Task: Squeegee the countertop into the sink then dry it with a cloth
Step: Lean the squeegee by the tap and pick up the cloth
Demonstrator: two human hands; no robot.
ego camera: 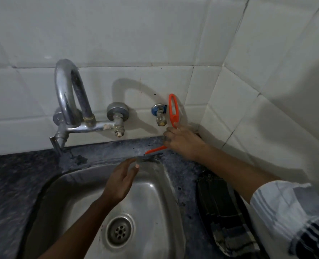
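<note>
— Can you see the whole squeegee?
— No; the right hand grasps and covers its middle, on the tabletop behind the sink.
— The left hand?
— Open, empty, above the basin.

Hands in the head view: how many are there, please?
2. The right hand is at the back corner of the countertop, on the orange squeegee. The left hand is open above the sink. None seems hidden.

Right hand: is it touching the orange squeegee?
Touching. The head view shows the right hand wrapped over the orange squeegee, with the handle loop above the fingers and the blade end emerging below the hand.
</note>
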